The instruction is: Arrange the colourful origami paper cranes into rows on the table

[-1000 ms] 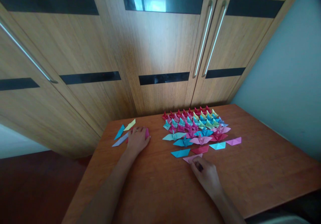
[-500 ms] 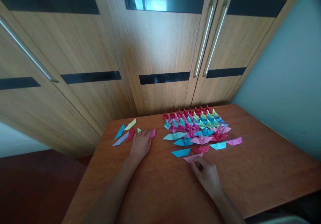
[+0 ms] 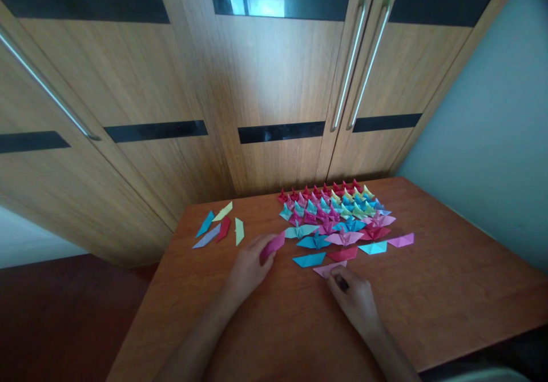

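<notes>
A magenta folded paper piece (image 3: pixel 273 246) is pinched between the thumb and fingers of my left hand (image 3: pixel 252 265), held over the middle of the table. My right hand (image 3: pixel 353 299) is closed, its fingertips at the near edge of a pale pink folded paper piece (image 3: pixel 329 269) on the table. Beyond that piece lie a blue folded piece (image 3: pixel 309 260), a red one (image 3: pixel 342 254), a turquoise one (image 3: pixel 373 248) and a purple one (image 3: pixel 401 240). Rows of colourful origami cranes (image 3: pixel 327 213) stand behind them.
Several flat folded papers lie at the table's left, among them a red one (image 3: pixel 223 229), a lavender one (image 3: pixel 207 236) and a pale green one (image 3: pixel 239 232). Wooden cabinet doors (image 3: pixel 278 79) rise behind the table (image 3: pixel 274 325). A blue wall (image 3: pixel 488 142) stands on the right.
My left hand has moved right and nearer, carrying the magenta paper away from the loose pieces and uncovering the pale green one. My right hand has stayed in place.
</notes>
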`<state>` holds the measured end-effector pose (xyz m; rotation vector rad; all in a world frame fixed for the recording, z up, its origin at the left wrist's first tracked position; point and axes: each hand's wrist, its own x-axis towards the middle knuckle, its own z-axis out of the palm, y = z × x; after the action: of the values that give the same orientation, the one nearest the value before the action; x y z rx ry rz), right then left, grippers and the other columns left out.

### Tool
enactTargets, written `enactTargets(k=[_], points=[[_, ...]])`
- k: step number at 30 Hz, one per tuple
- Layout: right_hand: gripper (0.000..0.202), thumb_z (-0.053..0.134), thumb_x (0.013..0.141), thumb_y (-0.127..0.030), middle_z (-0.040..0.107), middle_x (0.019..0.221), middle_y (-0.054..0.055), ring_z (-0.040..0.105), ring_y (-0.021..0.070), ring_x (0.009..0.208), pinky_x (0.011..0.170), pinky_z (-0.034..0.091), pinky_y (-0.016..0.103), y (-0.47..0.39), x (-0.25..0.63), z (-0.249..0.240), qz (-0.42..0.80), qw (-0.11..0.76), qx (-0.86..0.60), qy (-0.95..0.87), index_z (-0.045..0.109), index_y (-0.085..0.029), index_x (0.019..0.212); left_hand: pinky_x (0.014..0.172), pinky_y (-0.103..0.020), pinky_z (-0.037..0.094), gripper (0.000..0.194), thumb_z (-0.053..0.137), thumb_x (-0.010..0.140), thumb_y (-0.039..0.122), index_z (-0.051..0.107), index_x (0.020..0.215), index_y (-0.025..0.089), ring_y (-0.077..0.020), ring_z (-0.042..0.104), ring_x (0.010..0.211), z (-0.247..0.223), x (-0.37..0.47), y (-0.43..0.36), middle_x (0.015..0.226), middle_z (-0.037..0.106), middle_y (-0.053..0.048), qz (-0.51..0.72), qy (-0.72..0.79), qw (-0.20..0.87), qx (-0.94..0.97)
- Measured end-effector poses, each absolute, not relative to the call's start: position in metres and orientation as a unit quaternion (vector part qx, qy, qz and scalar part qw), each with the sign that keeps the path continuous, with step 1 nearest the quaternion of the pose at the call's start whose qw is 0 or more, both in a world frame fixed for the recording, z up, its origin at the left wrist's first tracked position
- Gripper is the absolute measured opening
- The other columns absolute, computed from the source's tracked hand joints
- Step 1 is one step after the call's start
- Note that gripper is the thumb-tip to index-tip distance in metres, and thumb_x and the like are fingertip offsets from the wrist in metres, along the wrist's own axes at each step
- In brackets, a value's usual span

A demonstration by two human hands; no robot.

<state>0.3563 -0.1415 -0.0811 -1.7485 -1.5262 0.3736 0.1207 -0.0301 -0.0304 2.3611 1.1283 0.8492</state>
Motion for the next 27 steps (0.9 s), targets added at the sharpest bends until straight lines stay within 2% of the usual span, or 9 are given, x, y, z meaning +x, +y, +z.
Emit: enactTargets(k=[7,12,17,22,27], points=[[0.030,0.048,0.087,-0.044,0.061,0.068,0.001,0.054,0.0136,0.061,0.056,0.041,0.022,-0.143,0.335,-0.063,0.322,0.470,-0.620,-0.539,0.063,-0.019,0.080,0.094,-0.030,0.047,0.036,0.056,0.083,0.018,0.056,0.117,0.028,-0.0158,0.060,0.104,-0.033,0.145,-0.074,0.115,0.064,-0.001,0.301,0.355,0.283,0.839],[0.028,0.051,0.085,-0.045,0.053,0.063,-0.003,0.049,0.0121,0.057,0.053,0.039,0.021,-0.141,0.319,-0.063,0.413,0.515,-0.585,-0.471,0.059,-0.019,0.078,0.093,-0.028,0.048,0.034,0.057,0.082,0.014,0.058,0.113,0.026,-0.0156,0.060,0.102,-0.037,0.153,-0.087,0.111,0.065,-0.002,0.300,0.313,0.335,0.836],[0.030,0.055,0.083,-0.044,0.051,0.059,-0.003,0.048,0.0119,0.057,0.055,0.038,0.022,-0.143,0.322,-0.065,0.411,0.518,-0.592,-0.461,0.054,-0.019,0.065,0.097,-0.030,0.046,0.036,0.056,0.082,0.012,0.058,0.115,0.027,-0.0163,0.057,0.108,-0.040,0.153,-0.092,0.117,0.062,-0.003,0.299,0.303,0.356,0.832],[0.031,0.054,0.081,-0.046,0.048,0.058,-0.003,0.045,0.0116,0.054,0.049,0.034,0.021,-0.148,0.359,-0.064,0.364,0.527,-0.636,-0.431,0.054,-0.019,0.067,0.098,-0.033,0.046,0.036,0.055,0.082,0.014,0.058,0.115,0.028,-0.0170,0.056,0.110,-0.050,0.150,-0.090,0.120,0.060,-0.004,0.291,0.334,0.346,0.827],[0.031,0.053,0.079,-0.047,0.054,0.059,-0.001,0.049,0.0142,0.058,0.054,0.038,0.023,-0.152,0.423,-0.068,0.267,0.504,-0.705,-0.421,0.056,-0.018,0.068,0.092,-0.033,0.050,0.034,0.052,0.083,0.014,0.060,0.113,0.028,-0.0170,0.059,0.106,-0.054,0.146,-0.084,0.118,0.061,-0.004,0.278,0.351,0.353,0.822]])
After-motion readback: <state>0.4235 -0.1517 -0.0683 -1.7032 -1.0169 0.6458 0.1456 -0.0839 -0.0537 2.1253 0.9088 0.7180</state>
